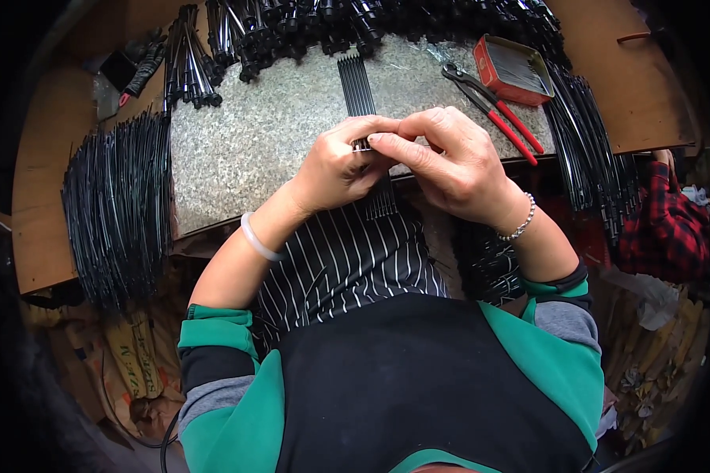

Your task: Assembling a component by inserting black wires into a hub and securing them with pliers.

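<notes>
Now the left hand [343,164] is closed around a flat row of thin black rods [356,85], and the right hand [459,169] pinches in close beside it; whether it grips something small is hard to tell. The row stretches past the near edge of the speckled slab [244,146]. It looks light, smooth and a bit bendy, so the middle seems best to hold. Bare room lies left; red-handled pliers [513,128] lie right.

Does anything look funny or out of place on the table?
Just one small thing: the pliers lie slantwise, with their red handles reaching the front edge of the speckled tabletop. They look like they might get bumped.
</notes>
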The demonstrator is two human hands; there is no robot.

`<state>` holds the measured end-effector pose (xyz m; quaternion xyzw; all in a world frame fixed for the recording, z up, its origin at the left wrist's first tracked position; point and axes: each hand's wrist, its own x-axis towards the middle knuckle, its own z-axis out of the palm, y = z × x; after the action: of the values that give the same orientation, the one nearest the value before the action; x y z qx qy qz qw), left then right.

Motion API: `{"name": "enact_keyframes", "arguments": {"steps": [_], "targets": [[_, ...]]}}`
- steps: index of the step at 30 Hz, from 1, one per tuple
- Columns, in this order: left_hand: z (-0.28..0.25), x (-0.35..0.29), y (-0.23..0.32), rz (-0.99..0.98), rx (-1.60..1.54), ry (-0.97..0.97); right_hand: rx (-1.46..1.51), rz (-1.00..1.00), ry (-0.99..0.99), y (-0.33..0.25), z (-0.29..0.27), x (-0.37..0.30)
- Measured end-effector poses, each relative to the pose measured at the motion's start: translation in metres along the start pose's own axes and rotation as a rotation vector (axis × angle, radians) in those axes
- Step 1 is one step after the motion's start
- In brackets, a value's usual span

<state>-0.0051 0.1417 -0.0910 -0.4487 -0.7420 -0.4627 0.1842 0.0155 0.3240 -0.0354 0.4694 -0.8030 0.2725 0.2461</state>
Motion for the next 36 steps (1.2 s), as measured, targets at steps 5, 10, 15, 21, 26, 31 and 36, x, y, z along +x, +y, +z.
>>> {"name": "enact_keyframes", "arguments": {"steps": [5,10,15,21,26,31,36], "targets": [[0.0,0.0,0.003,-0.054,-0.003,-0.058,0.001,-0.022,0.019,0.0,0.004,0.001],[-0.007,0.003,0.007,-0.077,0.259,-0.306,0.108,0.079,-0.048,-0.007,0.006,-0.001],[-0.029,-0.011,-0.014,-0.1,-0.079,-0.299,0.037,0.172,-0.215,-0.02,0.0,-0.015],[-0.018,-0.008,0.003,-0.107,0.115,-0.619,0.079,0.525,-0.067,0.035,-0.037,-0.017],[-0.01,-0.009,0.024,-0.076,0.317,-0.849,-0.405,0.718,-0.053,0.169,-0.072,-0.069],[0.02,-0.047,0.018,0.118,0.611,-0.412,-0.409,0.741,-0.278,0.18,-0.072,-0.065],[-0.004,-0.037,0.052,0.034,0.044,-0.223,-0.537,0.561,0.03,0.163,-0.077,-0.068]]}}
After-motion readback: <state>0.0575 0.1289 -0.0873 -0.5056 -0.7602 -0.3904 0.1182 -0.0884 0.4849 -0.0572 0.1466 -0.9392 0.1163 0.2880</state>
